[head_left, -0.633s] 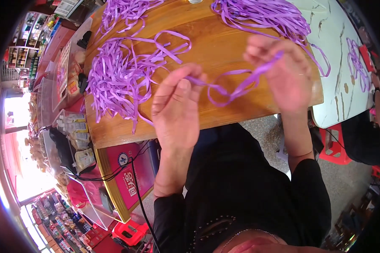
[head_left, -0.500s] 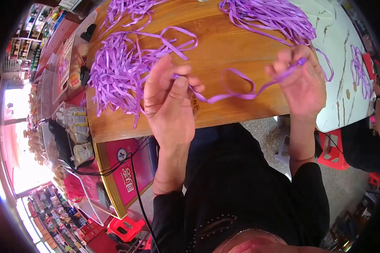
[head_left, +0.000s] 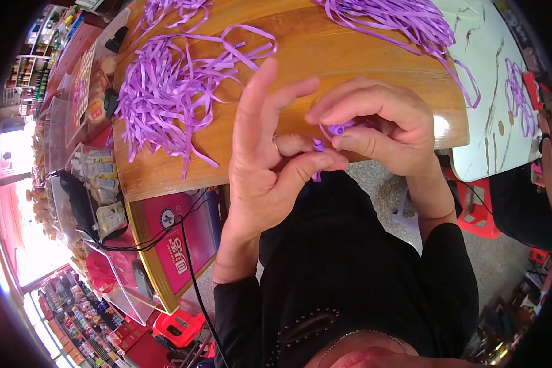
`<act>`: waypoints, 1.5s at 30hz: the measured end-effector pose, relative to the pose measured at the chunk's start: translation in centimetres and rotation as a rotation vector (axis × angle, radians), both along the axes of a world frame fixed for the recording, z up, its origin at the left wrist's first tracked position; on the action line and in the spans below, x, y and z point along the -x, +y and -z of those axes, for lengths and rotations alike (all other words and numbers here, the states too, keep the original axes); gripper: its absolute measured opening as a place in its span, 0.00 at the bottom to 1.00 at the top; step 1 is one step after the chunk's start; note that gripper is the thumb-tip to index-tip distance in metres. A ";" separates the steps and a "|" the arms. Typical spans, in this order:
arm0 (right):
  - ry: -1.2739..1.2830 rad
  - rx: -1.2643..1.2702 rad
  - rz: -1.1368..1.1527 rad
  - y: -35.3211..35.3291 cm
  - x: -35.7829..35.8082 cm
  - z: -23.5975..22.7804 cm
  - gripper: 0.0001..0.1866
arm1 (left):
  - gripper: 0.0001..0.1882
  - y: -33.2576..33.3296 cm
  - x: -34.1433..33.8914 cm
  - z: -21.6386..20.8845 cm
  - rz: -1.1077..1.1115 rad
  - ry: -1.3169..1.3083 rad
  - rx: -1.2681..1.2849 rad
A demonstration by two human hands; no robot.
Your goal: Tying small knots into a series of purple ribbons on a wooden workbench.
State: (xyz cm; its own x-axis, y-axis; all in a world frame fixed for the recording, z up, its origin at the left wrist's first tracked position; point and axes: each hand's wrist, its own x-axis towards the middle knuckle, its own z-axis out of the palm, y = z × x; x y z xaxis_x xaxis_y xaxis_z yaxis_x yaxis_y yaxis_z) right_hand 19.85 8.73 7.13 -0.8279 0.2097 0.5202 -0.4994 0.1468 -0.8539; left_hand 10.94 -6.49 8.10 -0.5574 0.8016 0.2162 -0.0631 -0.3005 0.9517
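Left hand (head_left: 260, 178) pinched purple ribbon (head_left: 318, 146), right hand (head_left: 398, 129) gripped a rolled bit (head_left: 337, 129), both over near edge of table (head_left: 325, 61). Left heap (head_left: 165, 92) and right heap (head_left: 398, 21) lay on table. Pink panel (head_left: 158, 242) below left side of table carried white lettering (head_left: 177, 257).

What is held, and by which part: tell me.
Purple ribbon: the left hand pinches a short stretch between thumb and fingers; the right hand, a curled part. Whether they're ends is unclear.
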 end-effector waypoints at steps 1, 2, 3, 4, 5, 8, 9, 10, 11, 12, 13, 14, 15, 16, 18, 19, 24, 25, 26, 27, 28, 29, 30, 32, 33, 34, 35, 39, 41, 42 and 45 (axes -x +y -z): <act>-0.066 0.064 -0.087 0.2 0.1 0.1 0.11 | 0.47 0.0 0.1 0.1 0.000 -0.010 0.005; -0.076 0.070 -0.087 0.4 0.3 0.3 0.11 | 0.48 0.1 0.4 0.2 0.044 -0.057 -0.013; -0.076 -0.007 -0.125 0.6 0.4 0.4 0.10 | 0.48 0.1 0.6 0.3 0.090 -0.100 -0.035; -0.077 -0.082 -0.164 0.6 0.4 0.5 0.10 | 0.48 0.0 0.6 0.4 0.092 -0.104 -0.034; -0.081 -0.080 -0.163 0.5 0.3 0.6 0.10 | 0.46 0.0 0.7 0.6 0.100 -0.129 -0.040; -0.095 0.098 -0.124 -0.2 0.3 1.2 0.09 | 0.42 -0.2 0.9 1.1 0.093 -0.209 -0.024; -0.059 0.063 -0.070 -0.4 0.4 1.3 0.09 | 0.39 -0.2 0.9 1.3 0.081 -0.260 -0.001; -0.024 0.027 -0.016 -0.5 0.5 1.4 0.09 | 0.39 -0.2 0.8 1.4 0.080 -0.262 -0.001; -0.026 0.027 -0.016 -0.7 0.5 1.3 0.09 | 0.33 -0.1 0.7 1.5 0.074 -0.371 0.012; 0.017 -0.042 0.088 -0.9 0.7 1.3 0.09 | 0.28 -0.2 0.6 1.7 0.064 -0.479 0.023; 0.060 -0.111 0.192 -0.9 0.8 1.3 0.09 | 0.28 -0.4 0.5 2.2 0.061 -0.480 0.022; 0.059 -0.111 0.188 -0.9 0.9 1.4 0.09 | 0.22 -0.7 0.5 3.0 0.028 -0.451 0.034; 0.087 -0.212 0.267 -0.9 1.0 1.5 0.10 | 0.17 -0.8 0.4 3.4 -0.003 -0.423 0.046; 0.115 -0.313 0.344 -0.8 1.2 1.6 0.11 | 0.17 -0.6 0.2 3.3 -0.006 -0.425 0.045; 0.153 -0.355 0.321 -0.6 1.4 1.9 0.12 | 0.11 0.0 -0.4 2.9 -0.189 -0.197 0.003; 0.192 -0.396 0.301 -0.6 1.4 1.9 0.12 | 0.11 -0.1 -0.4 3.0 -0.191 -0.198 0.004; 0.116 -0.360 0.318 -0.2 0.7 1.5 0.13 | 0.09 -0.5 -0.2 3.2 -0.305 0.110 0.067; 0.106 -0.386 0.341 -0.2 0.6 1.3 0.13 | 0.09 -0.5 -0.3 3.2 -0.305 0.109 0.068; 0.104 -0.385 0.341 -0.3 0.5 1.2 0.13 | 0.09 -0.6 -0.3 3.2 -0.352 0.210 0.087; 0.098 -0.393 0.317 -0.4 0.4 1.1 0.13 | 0.10 -0.6 -0.3 3.3 -0.397 0.310 0.105; 0.093 -0.402 0.293 -0.6 0.4 1.0 0.14 | 0.10 -0.6 -0.3 3.5 -0.396 0.307 0.107; 0.089 -0.401 0.292 -0.7 0.3 1.0 0.14 | 0.10 -0.5 -0.2 3.7 -0.438 0.440 0.072; 0.076 -0.399 0.287 -0.8 0.2 1.0 0.14 | 0.10 -0.4 -0.2 3.8 -0.477 0.573 0.036; 0.059 -0.396 0.282 -1.1 0.0 1.1 0.13 | 0.10 -0.2 -0.4 3.1 -0.470 0.629 0.075; 0.010 -0.273 0.307 -1.3 -0.1 1.2 0.13 | 0.10 -0.2 -0.5 2.8 -0.468 0.690 0.112; -0.039 -0.150 0.331 -1.5 -0.1 1.3 0.12 | 0.10 -0.2 -0.4 2.8 -0.468 0.689 0.115; -0.040 -0.149 0.330 -1.3 -0.1 1.4 0.12 | 0.11 -0.3 -0.4 2.8 -0.467 0.709 0.106; 0.096 -0.327 0.292 -0.4 0.1 1.5 0.12 | 0.11 -0.3 0.0 3.2 -0.465 0.741 0.046; 0.120 -0.354 0.276 -0.4 0.2 1.5 0.13 | 0.11 -0.3 -0.1 3.1 -0.459 0.736 0.051; 0.118 -0.357 0.279 -0.4 0.2 1.4 0.12 | 0.11 -0.3 -0.2 3.1 -0.452 0.732 0.056; 0.095 -0.359 0.282 -0.6 0.0 1.2 0.12 | 0.10 -0.3 -0.1 3.2 -0.421 0.690 0.042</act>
